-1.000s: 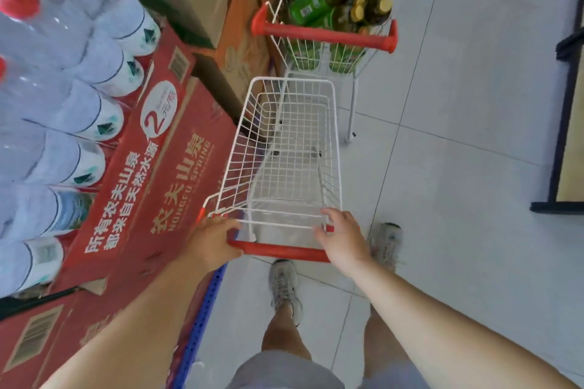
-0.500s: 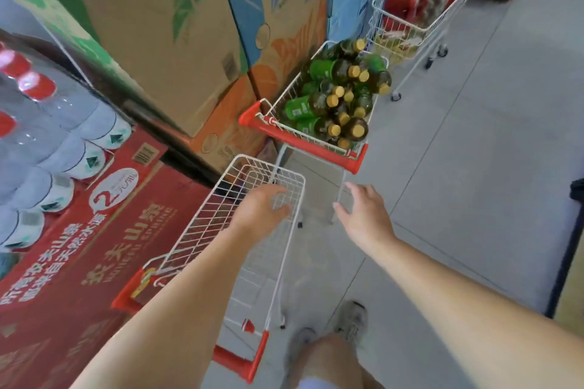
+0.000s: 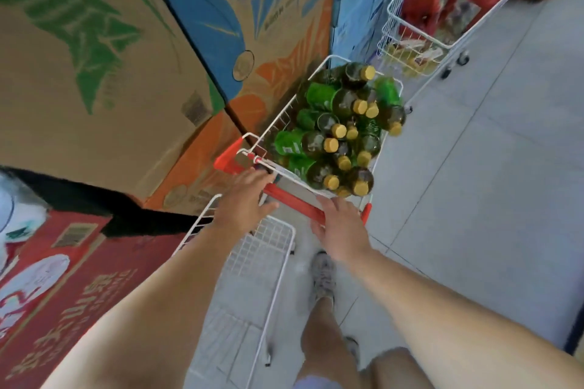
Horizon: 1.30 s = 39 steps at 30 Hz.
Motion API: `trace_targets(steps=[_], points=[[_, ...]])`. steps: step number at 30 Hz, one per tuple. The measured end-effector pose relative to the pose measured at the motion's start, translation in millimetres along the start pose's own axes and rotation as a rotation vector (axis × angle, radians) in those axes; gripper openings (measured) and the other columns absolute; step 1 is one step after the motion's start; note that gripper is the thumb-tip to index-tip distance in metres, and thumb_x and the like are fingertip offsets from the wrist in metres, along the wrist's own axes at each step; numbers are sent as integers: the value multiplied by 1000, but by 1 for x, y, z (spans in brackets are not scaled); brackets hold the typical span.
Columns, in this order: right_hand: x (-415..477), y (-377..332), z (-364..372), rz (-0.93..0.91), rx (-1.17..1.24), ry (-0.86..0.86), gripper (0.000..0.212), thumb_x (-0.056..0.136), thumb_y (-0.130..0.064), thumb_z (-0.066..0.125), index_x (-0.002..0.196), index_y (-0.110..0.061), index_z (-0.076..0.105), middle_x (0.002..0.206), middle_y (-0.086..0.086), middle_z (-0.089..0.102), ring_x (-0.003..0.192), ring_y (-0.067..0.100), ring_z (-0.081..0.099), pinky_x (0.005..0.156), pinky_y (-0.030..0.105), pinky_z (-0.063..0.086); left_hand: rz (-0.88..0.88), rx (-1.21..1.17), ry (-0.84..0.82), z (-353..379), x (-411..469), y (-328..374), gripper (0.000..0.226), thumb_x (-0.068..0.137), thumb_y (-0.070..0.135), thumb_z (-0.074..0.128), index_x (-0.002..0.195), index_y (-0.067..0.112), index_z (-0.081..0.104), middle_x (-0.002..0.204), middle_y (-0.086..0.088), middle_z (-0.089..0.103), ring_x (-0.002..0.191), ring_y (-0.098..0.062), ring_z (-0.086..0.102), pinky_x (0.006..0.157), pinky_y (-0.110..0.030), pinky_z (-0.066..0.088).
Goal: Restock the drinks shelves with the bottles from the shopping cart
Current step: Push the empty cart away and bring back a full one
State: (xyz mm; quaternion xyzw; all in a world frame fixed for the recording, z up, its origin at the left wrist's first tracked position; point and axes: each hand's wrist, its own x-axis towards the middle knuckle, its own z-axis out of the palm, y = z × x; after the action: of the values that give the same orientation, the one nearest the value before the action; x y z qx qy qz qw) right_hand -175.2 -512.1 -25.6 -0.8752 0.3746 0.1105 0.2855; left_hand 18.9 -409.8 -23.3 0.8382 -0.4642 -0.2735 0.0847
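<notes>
A white wire shopping cart [image 3: 328,60] with a red handle [image 3: 294,199] stands ahead of me, piled with green bottles [image 3: 319,95] that have yellow caps. My left hand [image 3: 245,204] reaches the left part of the handle with its fingers stretched out and touching it. Over the right part of the handle lies my right hand [image 3: 339,226], its fingers curled round the bar. The drinks shelves are out of view.
An empty white wire cart [image 3: 262,249] sits under my left arm. Stacked cardboard cartons [image 3: 94,73] and red water cases [image 3: 63,278] line the left. Another cart [image 3: 410,25] with red packs stands at the back right. Grey tiled floor [image 3: 489,183] opens to the right.
I let go of the empty cart's handle, stepped forward past it, and both hands moved up to the full cart's red handle.
</notes>
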Motion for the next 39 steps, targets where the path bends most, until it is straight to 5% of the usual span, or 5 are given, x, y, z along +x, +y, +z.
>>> trace_targets(steps=[7,11,19,28,39], points=[[14,23,-5,29,-60,-225,36,97,-51,36,112,-22,52,94,3,64,87,24,63,66,34,49,98,123,-32,-2,34,-21,43,76,56,70,114,37,70,117,10,66,123,-22,50,116,-47,12],[9,40,-12,36,-92,-226,39,97,-53,36,115,-22,51,97,3,63,89,25,62,64,32,44,109,116,-14,11,35,-9,53,68,76,47,99,42,73,98,16,69,102,-20,60,103,-40,25],[-4,120,-48,-2,-140,-216,40,94,-57,37,115,-27,54,92,-1,61,86,22,61,68,32,47,94,5,46,53,33,60,53,64,78,46,90,42,75,86,18,70,89,-18,63,73,-25,10],[-31,217,-69,-107,-132,-171,38,91,-58,43,113,-31,57,92,-2,63,89,22,60,77,37,51,-1,-28,79,102,14,150,61,64,81,40,103,45,70,96,15,66,110,-13,51,83,-27,14],[-116,269,-59,-17,-81,-156,37,91,-49,51,118,-26,60,102,-1,62,99,20,55,87,34,46,45,-72,49,147,-54,199,37,81,49,71,115,34,69,112,10,69,115,-17,55,104,-35,31]])
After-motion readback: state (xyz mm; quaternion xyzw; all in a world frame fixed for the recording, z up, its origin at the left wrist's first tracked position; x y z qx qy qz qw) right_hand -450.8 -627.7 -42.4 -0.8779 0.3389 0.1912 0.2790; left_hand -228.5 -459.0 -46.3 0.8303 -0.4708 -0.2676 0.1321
